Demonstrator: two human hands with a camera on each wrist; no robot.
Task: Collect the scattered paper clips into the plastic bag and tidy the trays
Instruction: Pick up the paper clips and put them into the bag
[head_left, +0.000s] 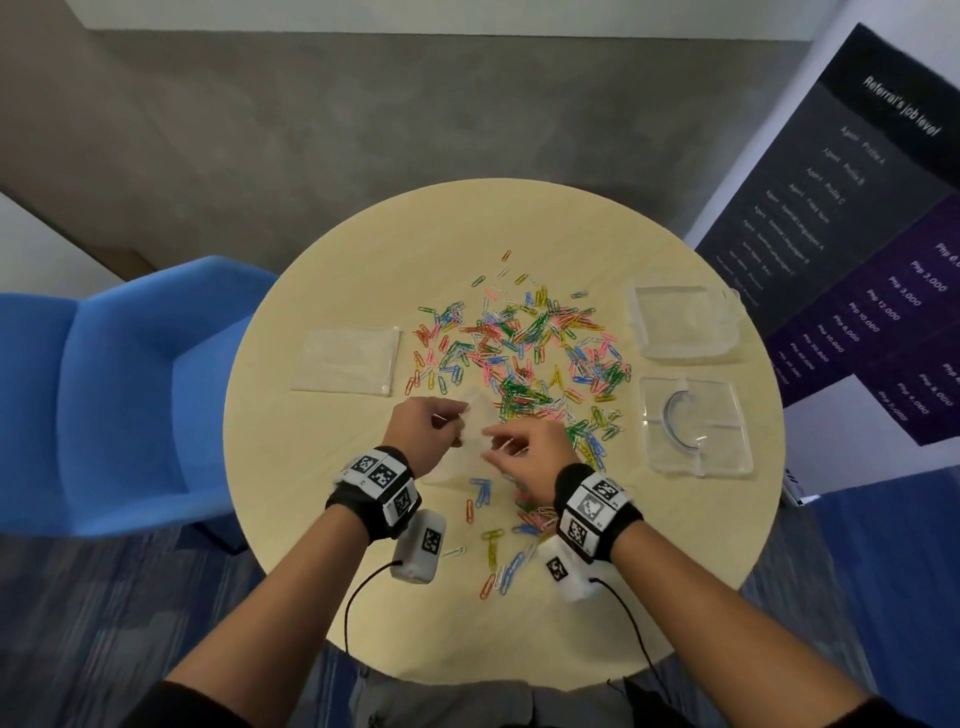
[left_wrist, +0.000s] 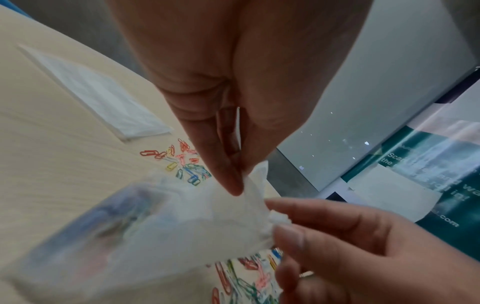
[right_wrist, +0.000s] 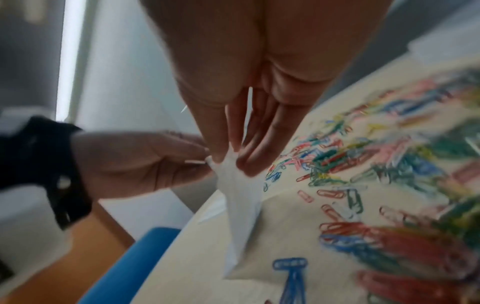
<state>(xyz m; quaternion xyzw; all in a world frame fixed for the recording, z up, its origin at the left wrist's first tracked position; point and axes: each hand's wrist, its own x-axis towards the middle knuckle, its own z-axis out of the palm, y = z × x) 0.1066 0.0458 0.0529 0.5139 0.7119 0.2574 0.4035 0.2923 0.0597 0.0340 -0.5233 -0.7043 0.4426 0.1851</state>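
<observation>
A clear plastic bag (head_left: 475, 434) hangs between both hands above the near part of the round table (head_left: 332, 571). My left hand (head_left: 436, 431) pinches one side of its mouth (left_wrist: 255, 179). My right hand (head_left: 511, 449) pinches the other side (right_wrist: 230, 162). The bag (left_wrist: 145, 222) looks blurred. Coloured paper clips (head_left: 519, 353) lie scattered across the table's middle, and more clips (head_left: 498, 551) lie near my wrists. Two clear plastic trays sit at the right: the far tray (head_left: 680, 322) and the near tray (head_left: 696, 423), which holds a curved dark piece.
A flat stack of clear bags (head_left: 348, 361) lies at the table's left. A blue chair (head_left: 119, 395) stands left of the table. A dark printed banner (head_left: 857, 234) leans at the right. Cables run from the wrist cameras over the near table edge.
</observation>
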